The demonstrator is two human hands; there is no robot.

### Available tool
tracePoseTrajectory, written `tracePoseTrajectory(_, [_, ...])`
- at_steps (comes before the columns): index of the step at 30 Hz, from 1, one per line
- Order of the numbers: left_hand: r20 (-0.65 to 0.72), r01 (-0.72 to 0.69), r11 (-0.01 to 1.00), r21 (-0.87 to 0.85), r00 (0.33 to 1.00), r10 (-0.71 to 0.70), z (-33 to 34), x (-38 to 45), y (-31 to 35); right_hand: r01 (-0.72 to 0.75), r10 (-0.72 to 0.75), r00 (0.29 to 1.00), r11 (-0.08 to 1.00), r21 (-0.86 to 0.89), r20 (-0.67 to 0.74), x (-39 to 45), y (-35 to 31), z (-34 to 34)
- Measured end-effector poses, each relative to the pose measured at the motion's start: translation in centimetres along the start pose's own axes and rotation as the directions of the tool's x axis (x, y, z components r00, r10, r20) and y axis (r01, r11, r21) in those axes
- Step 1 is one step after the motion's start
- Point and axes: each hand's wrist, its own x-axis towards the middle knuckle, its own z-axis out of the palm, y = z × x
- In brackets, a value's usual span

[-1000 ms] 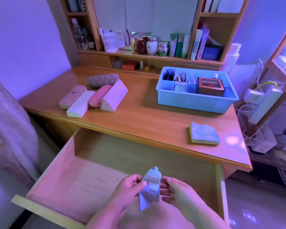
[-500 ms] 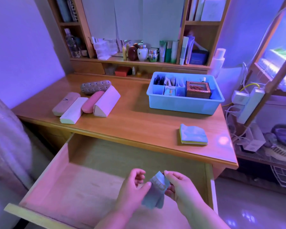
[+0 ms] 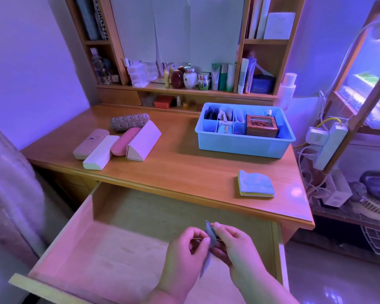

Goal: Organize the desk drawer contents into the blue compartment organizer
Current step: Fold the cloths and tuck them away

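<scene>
Holding a small, thin bluish packet (image 3: 210,234) edge-on between both hands, I stand over the open desk drawer (image 3: 123,244). My left hand (image 3: 185,255) and right hand (image 3: 235,249) each pinch it with fingers curled, above the drawer's right front part. It looks flat, light and limp, likely a foil or paper sachet, so I judge a gentle pinch at its upper edge enough; squeezing harder could crease it. Well apart on the desktop sits the blue compartment organizer (image 3: 241,145), already holding a patterned box (image 3: 261,128) and other small items. I cannot read the packet's label.
</scene>
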Motion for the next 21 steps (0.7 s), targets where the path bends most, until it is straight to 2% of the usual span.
tracePoseTrajectory(2, [0.036, 0.030, 1.000, -0.001, 0.999, -0.030, 0.0, -0.2, 0.2, -0.021, 0.021, 0.999, 1.000, 0.015, 0.029, 0.0, -0.4, 0.1])
tracePoseTrajectory(5, [0.011, -0.053, 0.991, 0.120, 0.999, 0.052, 0.0, -0.2, 0.2, -0.024, 0.025, 0.997, 1.000, -0.005, 0.068, 0.0, -0.5, 0.4])
tracePoseTrajectory(9, [-0.038, -0.105, 0.990, 0.098, 0.993, 0.110, -0.4, 0.1, 0.4, -0.015, 0.015, 0.996, 1.000, -0.003, 0.090, 0.1, -0.7, 0.5])
tracePoseTrajectory(11, [-0.021, -0.050, 0.999, 0.006, 0.999, 0.051, -0.7, 0.4, 0.5, -0.007, 0.007, 0.997, 1.000, -0.003, 0.074, 0.4, -1.0, 0.4])
tracePoseTrajectory(14, [0.019, 0.135, 0.974, -0.183, 0.991, -0.134, -1.5, 1.0, 0.6, 0.023, -0.023, 1.000, 0.999, -0.045, 0.010, 0.8, -1.5, 0.1])
tracePoseTrajectory(15, [0.005, 0.170, 0.963, -0.211, 0.985, -0.173, -1.8, 1.3, 0.6, 0.054, -0.055, 0.998, 0.995, -0.086, -0.003, 0.9, -1.7, -0.1])
tracePoseTrajectory(17, [-0.052, 0.167, 0.969, -0.184, 0.982, -0.179, -2.6, 2.1, 0.5, 0.173, -0.183, 0.983, 0.944, -0.280, -0.008, 1.1, -2.3, -0.6])
tracePoseTrajectory(19, [-0.069, 0.143, 0.981, -0.133, 0.986, -0.153, -3.6, 3.1, 0.9, 0.300, -0.324, 0.945, 0.805, -0.512, 0.043, 1.4, -3.0, -1.2])
tracePoseTrajectory(21, [-0.025, 0.158, 0.975, -0.153, 0.986, -0.164, -4.4, 4.3, 1.5, 0.358, -0.376, 0.921, 0.722, -0.592, 0.100, 1.8, -4.1, -1.4])
